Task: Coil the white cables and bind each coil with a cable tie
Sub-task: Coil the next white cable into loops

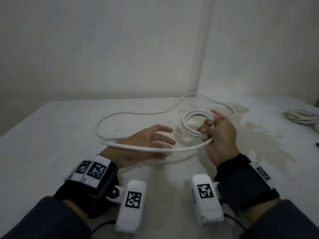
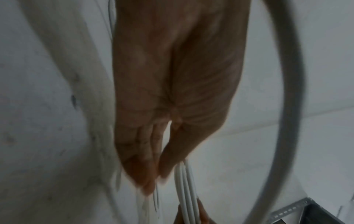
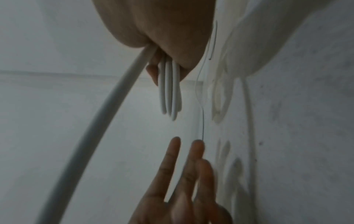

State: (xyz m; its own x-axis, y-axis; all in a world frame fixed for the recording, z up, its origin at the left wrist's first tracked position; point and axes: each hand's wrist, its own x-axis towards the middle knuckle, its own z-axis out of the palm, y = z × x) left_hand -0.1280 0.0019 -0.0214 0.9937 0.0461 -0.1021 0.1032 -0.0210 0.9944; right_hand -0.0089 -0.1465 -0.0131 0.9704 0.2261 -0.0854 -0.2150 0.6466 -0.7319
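On the left wrist band point(image 1: 93, 171), square black-and-white coded markers carry no legible writing. The left hand point(image 1: 146, 144), grip wide with fingers straight, sits under a loose loop of white cable point(image 1: 155, 150). The right hand point(image 1: 219, 135) grips the coil point(image 1: 191, 123) above the stained surface point(image 1: 51, 135). Far right lies a second coil point(image 1: 301, 116).

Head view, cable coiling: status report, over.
Right hand grips the white cable coil. Left hand open, fingers straight under the loose cable run. No tie on it. Second coil far right.
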